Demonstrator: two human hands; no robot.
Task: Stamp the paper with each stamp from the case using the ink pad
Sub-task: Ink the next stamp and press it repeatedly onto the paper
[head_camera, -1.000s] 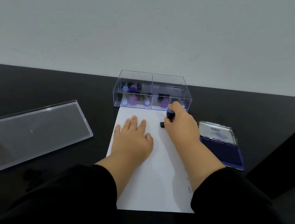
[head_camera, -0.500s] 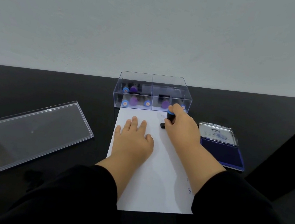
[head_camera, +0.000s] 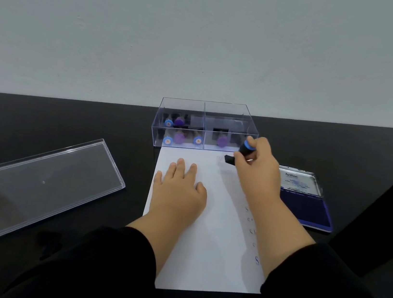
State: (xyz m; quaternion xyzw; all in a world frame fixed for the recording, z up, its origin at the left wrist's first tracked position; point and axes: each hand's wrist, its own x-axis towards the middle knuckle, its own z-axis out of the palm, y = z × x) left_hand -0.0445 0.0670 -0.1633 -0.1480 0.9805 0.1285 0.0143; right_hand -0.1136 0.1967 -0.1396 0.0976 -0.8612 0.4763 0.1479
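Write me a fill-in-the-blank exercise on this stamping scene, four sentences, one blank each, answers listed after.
1. The left hand lies flat on the ______.
2. The right hand grips a stamp with a ______ cap.
3. The open ink pad sits to the ______ of the paper.
4. The clear case stands at the paper's ______ edge.

Answers: paper; blue; right; far

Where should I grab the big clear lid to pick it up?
I'd take the clear lid by its two long edges, near the middle, coming down from above with a hand on each side. It lies flat on the black table, long and thin, so one end alone would likely let it tip or bend. Its raised rim gives fingers something to catch.
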